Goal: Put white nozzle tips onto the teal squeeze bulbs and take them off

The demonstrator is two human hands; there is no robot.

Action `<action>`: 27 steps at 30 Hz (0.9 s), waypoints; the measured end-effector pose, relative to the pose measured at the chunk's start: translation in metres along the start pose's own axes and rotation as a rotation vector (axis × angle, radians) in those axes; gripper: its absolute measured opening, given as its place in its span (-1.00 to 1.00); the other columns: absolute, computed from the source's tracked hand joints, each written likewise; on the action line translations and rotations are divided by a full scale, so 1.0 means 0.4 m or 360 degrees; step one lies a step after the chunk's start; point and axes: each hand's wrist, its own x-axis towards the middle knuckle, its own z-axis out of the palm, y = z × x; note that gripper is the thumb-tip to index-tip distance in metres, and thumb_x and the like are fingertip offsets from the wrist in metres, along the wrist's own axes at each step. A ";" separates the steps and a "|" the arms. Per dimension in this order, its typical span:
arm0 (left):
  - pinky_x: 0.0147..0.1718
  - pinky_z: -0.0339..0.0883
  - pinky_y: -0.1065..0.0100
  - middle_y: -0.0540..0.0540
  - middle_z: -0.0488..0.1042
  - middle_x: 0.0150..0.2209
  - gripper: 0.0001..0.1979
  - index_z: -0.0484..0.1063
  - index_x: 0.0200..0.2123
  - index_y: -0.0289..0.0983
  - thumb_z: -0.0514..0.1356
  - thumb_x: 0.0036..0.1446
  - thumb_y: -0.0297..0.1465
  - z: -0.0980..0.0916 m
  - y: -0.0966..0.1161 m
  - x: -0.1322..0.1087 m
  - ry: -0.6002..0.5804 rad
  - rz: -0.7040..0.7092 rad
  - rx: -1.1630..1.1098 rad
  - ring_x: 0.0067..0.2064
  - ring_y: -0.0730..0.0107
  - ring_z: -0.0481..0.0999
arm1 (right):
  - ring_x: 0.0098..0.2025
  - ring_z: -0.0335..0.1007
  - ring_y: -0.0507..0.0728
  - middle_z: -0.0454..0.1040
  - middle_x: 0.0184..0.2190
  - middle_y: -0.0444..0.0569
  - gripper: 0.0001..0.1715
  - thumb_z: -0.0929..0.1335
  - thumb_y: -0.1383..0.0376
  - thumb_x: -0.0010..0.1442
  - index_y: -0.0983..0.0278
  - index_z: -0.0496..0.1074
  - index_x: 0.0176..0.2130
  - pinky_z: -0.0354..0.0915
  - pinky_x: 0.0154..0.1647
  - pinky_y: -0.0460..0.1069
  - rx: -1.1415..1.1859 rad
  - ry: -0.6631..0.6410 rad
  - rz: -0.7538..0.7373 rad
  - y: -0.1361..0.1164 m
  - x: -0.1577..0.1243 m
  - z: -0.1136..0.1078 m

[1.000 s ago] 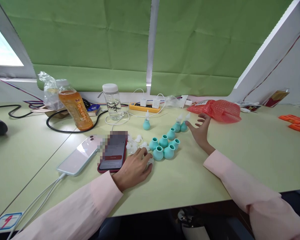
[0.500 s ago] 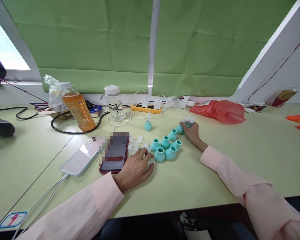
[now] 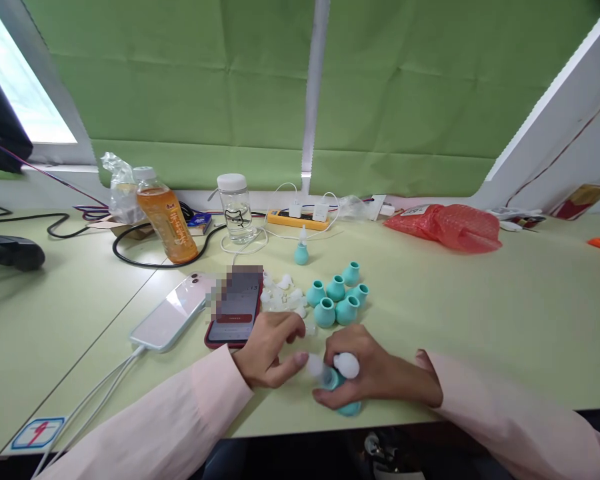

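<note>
My right hand is closed round a teal rubber squeeze bulb near the table's front edge. A white plastic tip shows at its fingers, and a second white tip, blurred, stands by the bulb's mouth. To its left, my left hand has thumb and forefinger apart, holding nothing I can see. Its thumb is near the blurred tip. Beyond it lies a pile of translucent white plastic pieces. Several teal bulbs stand mouth up behind my right hand. Farther back is a bulb with a clear tip fitted.
A lit phone and a pale phone on charging cables lie at left. Behind stand an orange drink bottle, a clear water bottle and a yellow power strip. A red bubble-wrap bag lies back right.
My right hand has come from the far end of the bulb group to the front edge, bringing a bulb and white tips. My left hand has lifted off the clear piece, and its fingers have parted.
</note>
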 end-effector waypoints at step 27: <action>-0.34 0.26 0.28 -0.17 0.25 -0.16 -0.66 0.22 -0.04 -0.18 -0.07 0.11 -0.50 -0.004 -0.086 0.028 -0.0046 -0.0419 0.1189 -0.18 0.23 0.21 | -0.54 0.28 -0.01 0.38 -0.61 -0.16 -0.73 0.36 0.11 -0.09 0.28 0.35 -0.52 0.21 -0.47 -0.10 0.0214 -0.0101 0.0169 0.028 -0.004 0.025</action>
